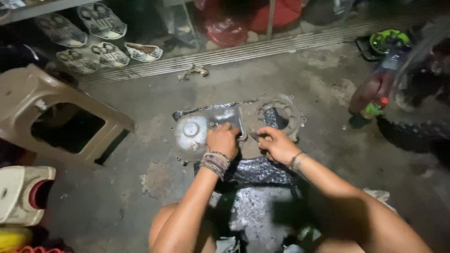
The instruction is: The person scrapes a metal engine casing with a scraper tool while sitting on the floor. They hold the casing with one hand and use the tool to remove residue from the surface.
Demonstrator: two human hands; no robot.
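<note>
knees and forearms at the bottom edge, both arms reaching forward over a wet dark sheet (262, 171) spread on the concrete floor (328, 75).

grip, left: my left hand (223, 139), beaded bands at the wrist, fingers curled down over the middle of a grey metal engine cover (206, 129), pressing on it; closed around its raised rim as far as i can tell.

grip, right: my right hand (277, 145) fisted, knuckles up, touching the cover's right part just below its round ring opening (277, 115); something small may be inside the fist, i cannot tell what.

item: cover lies flat on the sheet, domed round end to my left, ring end to my right.

surroundings: beige plastic stool (42, 100) well to the left; tyre (417, 117) at far right; green-capped bottle (375, 108) beside it.
</note>
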